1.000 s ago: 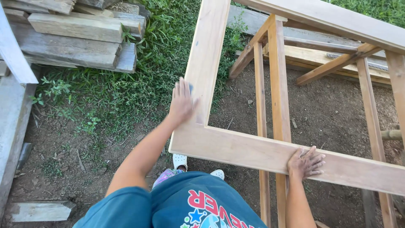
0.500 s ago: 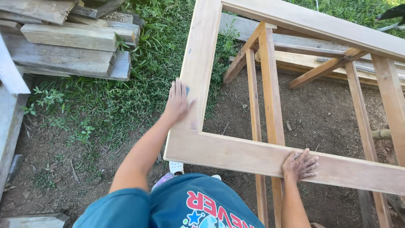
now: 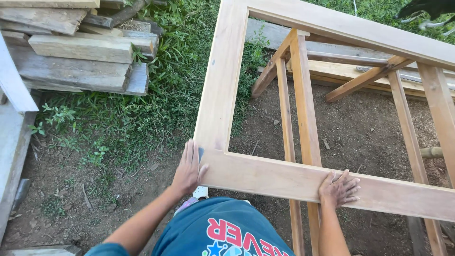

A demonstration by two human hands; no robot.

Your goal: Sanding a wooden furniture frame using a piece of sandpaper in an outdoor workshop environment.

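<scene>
**Ana:** So, what is in front of the person?

**Ben:** Looking down from head height, a large pale wooden frame (image 3: 265,178) lies flat across a timber trestle (image 3: 303,109), over bare soil with grass beyond. Its near rail runs left to right just in front of the person's body; its left rail runs away from them.

**Ana:** Where are the hands?

**Ben:** Left hand (image 3: 188,168) is at the near left corner of the frame, fingers straight and close together, palm pressed against the outer edge. A small dark piece (image 3: 201,154) shows under the fingertips; what it is cannot be told. Right hand (image 3: 338,188) lies flat on top of the near rail, fingers spread wide, gripping nothing.

**Ana:** Anything else around?

**Ben:** A stack of weathered grey planks (image 3: 80,61) sits on the grass to the upper left, well apart from the frame. The toe of a white shoe (image 3: 201,192) peeks out below the left corner
</scene>
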